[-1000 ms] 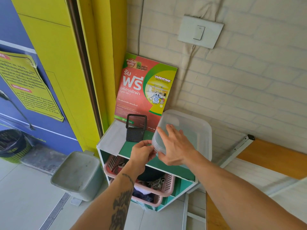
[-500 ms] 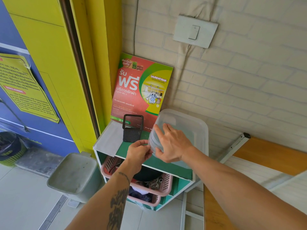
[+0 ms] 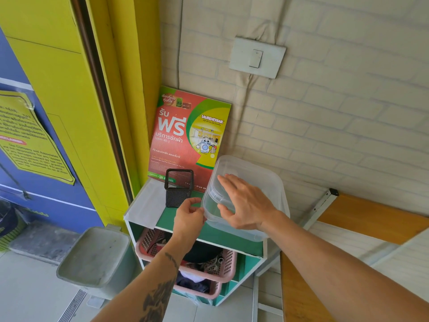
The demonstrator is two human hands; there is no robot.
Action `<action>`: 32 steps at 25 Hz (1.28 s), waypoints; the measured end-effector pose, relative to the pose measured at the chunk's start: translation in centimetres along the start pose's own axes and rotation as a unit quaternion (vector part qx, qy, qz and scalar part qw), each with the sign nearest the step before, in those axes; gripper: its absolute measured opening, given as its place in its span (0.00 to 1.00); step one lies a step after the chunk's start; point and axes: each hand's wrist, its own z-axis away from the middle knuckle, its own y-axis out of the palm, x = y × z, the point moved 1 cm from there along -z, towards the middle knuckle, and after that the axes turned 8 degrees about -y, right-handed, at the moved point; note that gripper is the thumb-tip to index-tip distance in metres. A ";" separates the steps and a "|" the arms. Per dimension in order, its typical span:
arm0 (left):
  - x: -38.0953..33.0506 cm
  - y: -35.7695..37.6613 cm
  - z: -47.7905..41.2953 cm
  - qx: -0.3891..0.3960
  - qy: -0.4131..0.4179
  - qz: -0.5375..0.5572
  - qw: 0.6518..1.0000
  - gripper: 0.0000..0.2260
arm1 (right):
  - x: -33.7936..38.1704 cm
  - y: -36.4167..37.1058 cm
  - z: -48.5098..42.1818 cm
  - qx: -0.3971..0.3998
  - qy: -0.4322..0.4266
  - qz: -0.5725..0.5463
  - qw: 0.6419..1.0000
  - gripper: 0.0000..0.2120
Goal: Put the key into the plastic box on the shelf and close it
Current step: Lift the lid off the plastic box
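A clear plastic box [image 3: 234, 232] stands on the right half of the green shelf top [image 3: 166, 220]. Its clear lid [image 3: 267, 180] is tipped up at the left end, leaving a gap above the box's rim. My right hand [image 3: 246, 205] grips that left lid edge, fingers on top and thumb under it. My left hand [image 3: 189, 216] is at the box's near-left corner with thumb and fingers pinched together. No key is visible; whatever the left fingers hold is hidden.
A black mesh pen holder [image 3: 178, 189] stands left of the box, in front of a red poster [image 3: 185, 133] leaning on the brick wall. A pink basket [image 3: 224, 270] fills the shelf below. A grey bin [image 3: 95, 259] sits on the floor at left, a wooden board [image 3: 371, 219] at right.
My right hand has raised the lid's left edge a little off the box. My left hand has stayed pinched at the box's corner.
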 end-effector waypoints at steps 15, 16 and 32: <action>-0.9 0.2 0.6 -0.009 0.208 -0.338 0.918 0.22 | 0.4 1.8 1.5 0.064 0.016 0.055 0.996 0.39; -1.0 0.2 0.8 -0.007 0.203 -0.334 0.920 0.22 | 0.5 1.9 1.5 0.074 0.015 0.055 0.996 0.40; -6.8 2.6 1.9 -0.019 0.096 -0.233 0.968 0.21 | -2.8 1.5 3.9 -0.073 0.124 -0.132 0.981 0.34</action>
